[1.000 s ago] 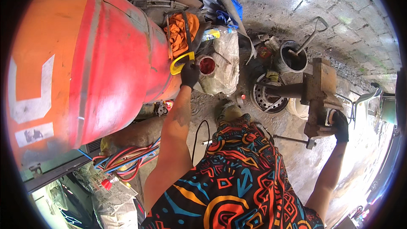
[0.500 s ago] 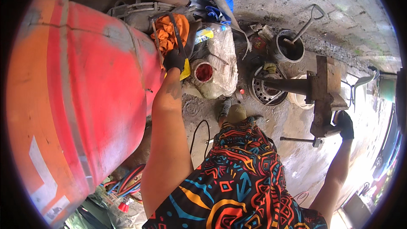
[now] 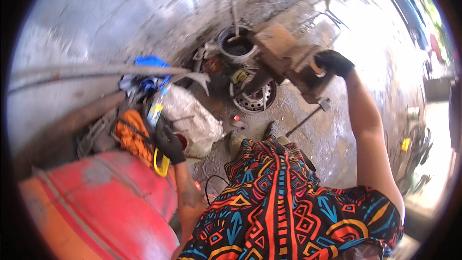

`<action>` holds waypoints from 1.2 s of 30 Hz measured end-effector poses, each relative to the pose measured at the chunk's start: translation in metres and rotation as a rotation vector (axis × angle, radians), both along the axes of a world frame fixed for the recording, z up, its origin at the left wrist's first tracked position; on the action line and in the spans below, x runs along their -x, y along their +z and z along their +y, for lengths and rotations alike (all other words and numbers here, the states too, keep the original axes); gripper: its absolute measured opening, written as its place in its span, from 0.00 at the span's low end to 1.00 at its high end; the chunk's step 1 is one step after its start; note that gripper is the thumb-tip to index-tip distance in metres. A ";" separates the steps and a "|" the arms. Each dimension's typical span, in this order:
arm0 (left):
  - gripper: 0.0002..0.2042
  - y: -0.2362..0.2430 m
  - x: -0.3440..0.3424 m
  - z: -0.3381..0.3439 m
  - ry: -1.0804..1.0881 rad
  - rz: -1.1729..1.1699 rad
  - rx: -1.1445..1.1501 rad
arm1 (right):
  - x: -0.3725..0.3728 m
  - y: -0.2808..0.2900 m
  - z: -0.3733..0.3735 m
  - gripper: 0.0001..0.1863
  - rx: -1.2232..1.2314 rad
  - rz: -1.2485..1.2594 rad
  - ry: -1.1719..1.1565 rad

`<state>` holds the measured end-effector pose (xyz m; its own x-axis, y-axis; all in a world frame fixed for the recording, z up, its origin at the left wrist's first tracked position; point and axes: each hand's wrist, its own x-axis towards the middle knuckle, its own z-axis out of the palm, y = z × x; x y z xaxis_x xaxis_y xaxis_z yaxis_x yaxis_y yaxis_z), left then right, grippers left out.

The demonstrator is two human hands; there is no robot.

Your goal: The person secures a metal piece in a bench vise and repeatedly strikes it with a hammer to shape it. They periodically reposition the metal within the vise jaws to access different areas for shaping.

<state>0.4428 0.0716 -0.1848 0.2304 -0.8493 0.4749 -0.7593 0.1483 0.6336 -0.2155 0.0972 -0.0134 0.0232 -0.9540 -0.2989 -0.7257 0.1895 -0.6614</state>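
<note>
My left hand (image 3: 169,145), in a black glove, is beside the yellow handle (image 3: 161,162) of a hacksaw. Its fingers look stretched out, though blurred. The saw's dark frame lies over an orange cloth (image 3: 132,137). A clear bottle with a yellow label (image 3: 155,111) and an open can with a red inside (image 3: 182,140) are close to the fingers. At the right, my gloved right hand (image 3: 335,62) is closed at the jaw end of a rusty bench vise (image 3: 279,43). A curved, pale-edged piece shows at its fingers; its kind is hidden. The vise's bar (image 3: 306,119) slants downward.
A large red and orange drum-like body (image 3: 110,202) fills the lower left. Beyond the vise stand a bucket with a shovel (image 3: 236,50) and a wheel rim (image 3: 255,98). A pale wrapped bundle (image 3: 195,120) is by the can. Long pipes (image 3: 91,71) run along the wall.
The view has turned, so the drum sits lower and the vise higher. My left hand has shifted off the hacksaw frame toward the can. My right hand remains at the vise.
</note>
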 end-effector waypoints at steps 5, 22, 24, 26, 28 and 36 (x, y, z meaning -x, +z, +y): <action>0.12 0.045 0.218 0.025 -0.831 0.948 -0.687 | 0.024 -0.010 0.006 0.20 0.476 0.329 0.559; 0.26 0.128 0.458 0.006 -0.909 0.482 -0.718 | -0.010 0.005 0.010 0.18 -0.080 -0.519 -0.201; 0.25 0.137 0.457 0.013 -0.960 0.581 -0.720 | 0.000 -0.033 0.028 0.18 0.249 -0.866 -0.562; 0.25 0.136 0.452 0.011 -0.917 0.623 -0.715 | -0.008 -0.048 0.049 0.17 0.541 -0.990 -0.940; 0.24 0.141 0.452 0.014 -0.897 0.607 -0.764 | -0.034 -0.081 0.106 0.17 0.748 -0.684 -1.196; 0.21 0.129 0.460 0.014 -0.868 0.682 -0.794 | -0.192 -0.143 0.215 0.15 0.236 -0.805 -0.404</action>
